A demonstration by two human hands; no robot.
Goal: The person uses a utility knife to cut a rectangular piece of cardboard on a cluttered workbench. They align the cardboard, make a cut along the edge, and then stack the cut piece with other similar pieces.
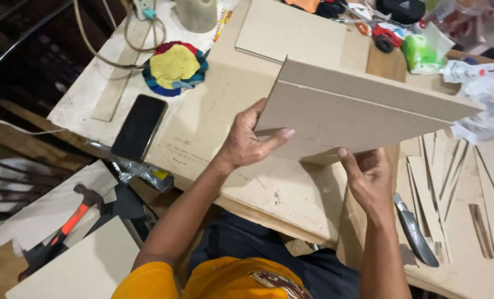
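Both of my hands hold a folded piece of grey-brown cardboard [358, 108] tilted above the worktable. My left hand [247, 141] grips its near left corner, thumb lying along the lower edge. My right hand [369, 174] supports the near bottom edge from beneath, thumb pressed up against the board. A crease or seam runs lengthwise across the cardboard, dividing it into two panels.
A utility knife [416, 232] lies by my right wrist beside several thin cardboard strips [441, 182]. A black phone [139, 127], a multicoloured cloth pad [175, 66], a tape roll [197, 14] and a flat board [291, 30] rest on the table [202, 116]. A hammer [64, 227] lies lower left.
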